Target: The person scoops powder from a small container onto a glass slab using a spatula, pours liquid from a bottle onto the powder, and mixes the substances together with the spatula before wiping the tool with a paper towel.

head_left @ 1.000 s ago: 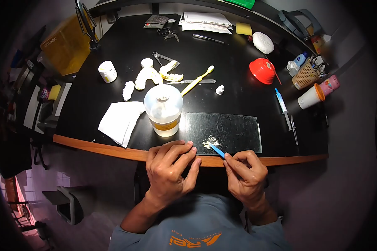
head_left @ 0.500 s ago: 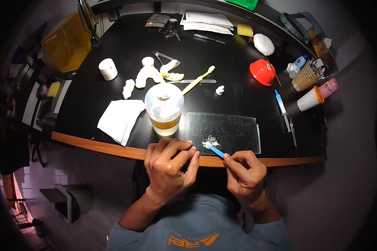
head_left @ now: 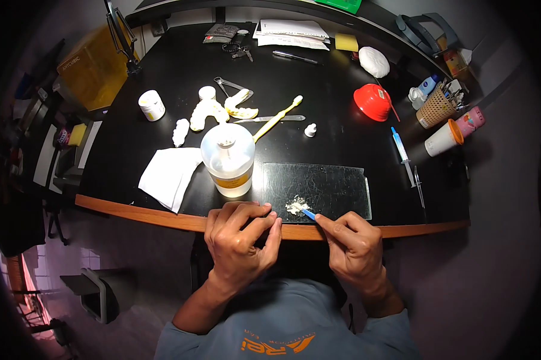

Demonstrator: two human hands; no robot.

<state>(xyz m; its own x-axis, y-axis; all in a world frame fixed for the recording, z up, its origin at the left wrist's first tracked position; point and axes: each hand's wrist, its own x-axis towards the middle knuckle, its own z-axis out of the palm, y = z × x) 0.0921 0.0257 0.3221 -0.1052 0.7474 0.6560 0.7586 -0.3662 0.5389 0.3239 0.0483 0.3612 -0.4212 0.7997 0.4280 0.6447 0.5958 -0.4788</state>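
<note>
Black desk (head_left: 342, 78) w/ wood edge (head_left: 144, 214). R hand (head_left: 355, 245) pinches blue tool (head_left: 308, 213), tip at white matl (head_left: 295, 206), glass plate's (head_left: 330, 183) approx 8 o'clock. L hand (head_left: 237, 237) half-curled, empty, nr plate's 8 o'clock corner.

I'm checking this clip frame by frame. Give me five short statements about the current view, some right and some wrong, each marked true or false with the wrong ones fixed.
1. The right hand holds a blue tool. True.
2. The left hand is wrapped around the large bottle. False: it is at the wooden table edge, and the bottle stands beyond it.
3. Whitish material lies on the see-through plate. True.
4. The red bowl sits on that plate. False: it is apart from it, farther back and to the right.
5. The yellow toothbrush lies left of the small white dropper bottle. True.
</note>
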